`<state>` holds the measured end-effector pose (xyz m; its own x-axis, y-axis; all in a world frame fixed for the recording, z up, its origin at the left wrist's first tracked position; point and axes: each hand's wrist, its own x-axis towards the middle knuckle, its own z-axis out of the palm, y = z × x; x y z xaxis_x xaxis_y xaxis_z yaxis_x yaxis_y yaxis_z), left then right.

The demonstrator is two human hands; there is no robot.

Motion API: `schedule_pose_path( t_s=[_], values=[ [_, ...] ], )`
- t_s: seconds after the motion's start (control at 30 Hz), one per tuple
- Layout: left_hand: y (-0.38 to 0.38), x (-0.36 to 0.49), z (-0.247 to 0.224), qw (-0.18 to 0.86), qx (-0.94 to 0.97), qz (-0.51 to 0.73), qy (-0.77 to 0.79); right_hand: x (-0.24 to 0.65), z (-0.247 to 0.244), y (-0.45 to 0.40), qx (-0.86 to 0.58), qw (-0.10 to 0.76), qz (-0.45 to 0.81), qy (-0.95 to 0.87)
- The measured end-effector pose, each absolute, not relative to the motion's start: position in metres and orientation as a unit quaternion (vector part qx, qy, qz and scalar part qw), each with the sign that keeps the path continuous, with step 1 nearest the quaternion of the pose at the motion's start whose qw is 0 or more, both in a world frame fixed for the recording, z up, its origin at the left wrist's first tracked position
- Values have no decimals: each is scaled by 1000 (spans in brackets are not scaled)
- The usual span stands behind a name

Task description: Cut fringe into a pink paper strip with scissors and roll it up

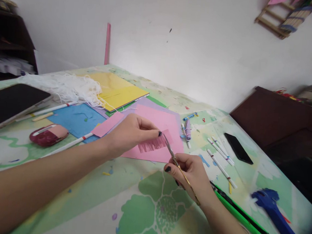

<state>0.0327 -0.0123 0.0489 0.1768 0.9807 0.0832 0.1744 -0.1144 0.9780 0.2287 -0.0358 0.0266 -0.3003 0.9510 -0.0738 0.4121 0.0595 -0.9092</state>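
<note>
My left hand (133, 131) pinches a fringed strip of pink paper (153, 143) by its upper edge, thumb and fingers closed on it. Many narrow slits run along the strip's lower side. In my right hand (191, 171) is a pair of gold-handled scissors (177, 163), with the blades pointing up and left at the strip's right end. Whether the blades are apart is hard to see. Below the strip lies a larger pink sheet (169, 152) on the table. Close to my left wrist rests a smaller pink paper piece (107, 124).
A yellow sheet (120, 90), a blue sheet (76, 119) and white string (65, 87) lie at the left, near a dark tablet (6, 104). On the right are a green cutter (245, 216), a blue tool (276, 211), a black phone (237, 148) and several paper sticks (221, 166).
</note>
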Motion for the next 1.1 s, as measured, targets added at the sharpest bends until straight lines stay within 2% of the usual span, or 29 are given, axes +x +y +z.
schedule_pose_path(
  t_s=[1.1],
  values=[
    [-12, 33, 51, 473, 606, 433, 470, 226, 30, -36, -532, 297, 457, -648]
  ],
)
